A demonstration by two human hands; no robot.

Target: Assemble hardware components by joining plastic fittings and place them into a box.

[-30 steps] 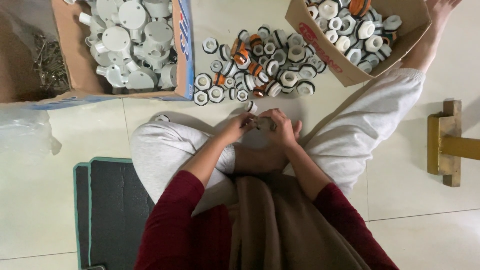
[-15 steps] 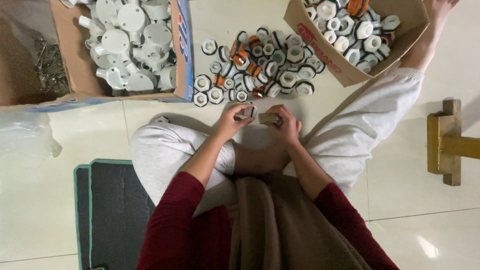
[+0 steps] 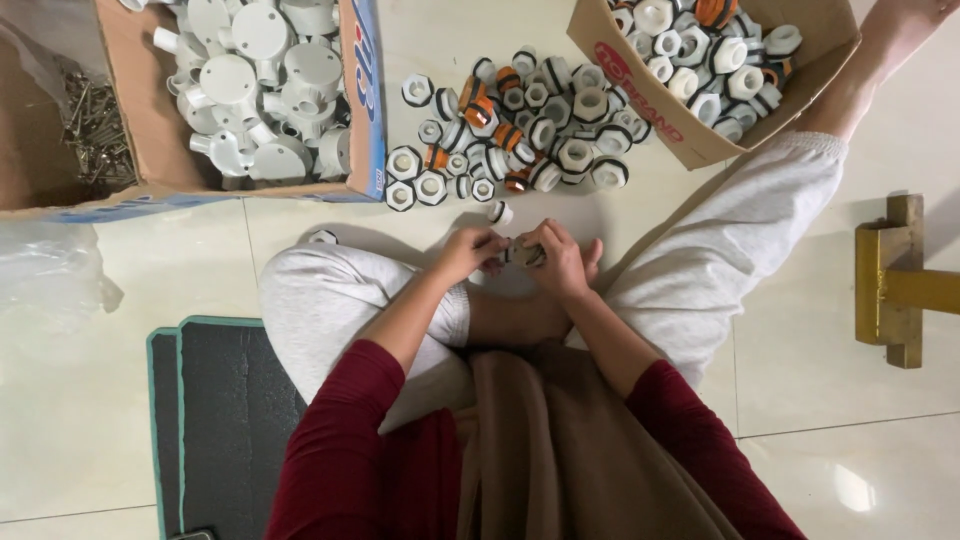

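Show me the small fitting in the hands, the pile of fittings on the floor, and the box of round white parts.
small fitting point(image 3: 523, 254), head view, its visible middle.
pile of fittings point(image 3: 520, 125), head view, centre.
box of round white parts point(image 3: 362, 100), head view, right wall.

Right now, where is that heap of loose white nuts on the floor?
In the head view, the heap of white nuts lies on the tiled floor at upper centre, between the two cardboard boxes and just beyond the left hand and right hand.

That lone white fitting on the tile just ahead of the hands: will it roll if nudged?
The lone fitting looks round and stubby, so it may roll on the glossy tile floor. It seems to be hard plastic, probably light and rigid. The pile beyond might stop it.
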